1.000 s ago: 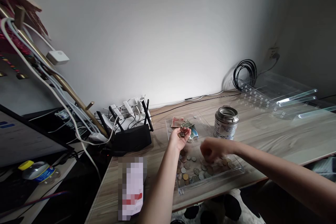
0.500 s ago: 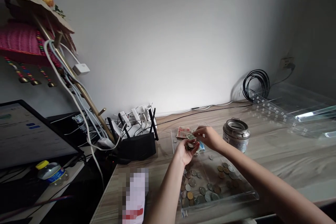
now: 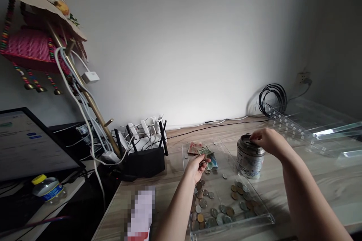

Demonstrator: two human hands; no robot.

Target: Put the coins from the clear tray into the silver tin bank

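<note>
My left hand (image 3: 197, 166) is cupped palm-up over the clear tray (image 3: 263, 219), its fingers curled round a few coins. My right hand (image 3: 267, 140) hovers over the slotted lid of the metal money tin (image 3: 250, 157), thumb and fingers pinched at the slot; what they pinch is too small to make out. Several loose coins (image 3: 219, 205) lie scattered in the tray. Folded banknotes (image 3: 201, 149) rest at the tray's far end, just beyond my left hand.
A black router (image 3: 143, 157) with antennas and a tangle of white chargers sits left of the tray. A monitor (image 3: 28, 143) and a bottle (image 3: 46, 187) are at far left. Clear acrylic trays (image 3: 313, 124) and a coiled black cable (image 3: 273, 96) lie at the back right.
My right hand left my left palm and moved right to the top of the tin. My left hand stayed over the tray with coins in it. The camera shifted slightly.
</note>
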